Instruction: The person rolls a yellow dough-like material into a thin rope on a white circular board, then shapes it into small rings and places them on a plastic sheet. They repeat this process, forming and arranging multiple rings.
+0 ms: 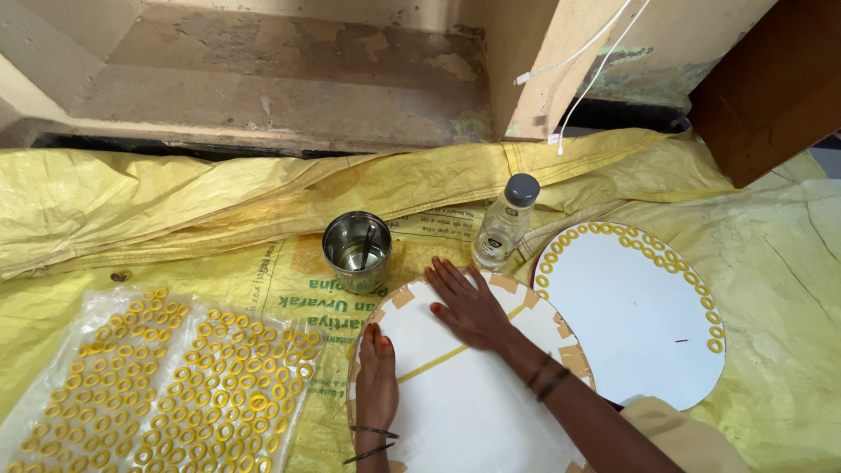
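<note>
A white round board (455, 403) with tan tape tabs around its rim and a yellow strip across it lies in front of me. My right hand (469, 305) presses flat on its upper part, fingers spread. At the board's left edge rests my left hand (377, 378), palm down, fingers together and pointing away from me. Neither hand holds anything. Bangles sit on both wrists.
A second white round board (631, 320) edged with small yellow rings lies to the right. Behind the boards stand a steel cup (356, 251) with liquid and a stick, and a clear bottle (505, 223). Clear sheets with several yellow rings (166, 385) lie left on yellow sacking (175, 210).
</note>
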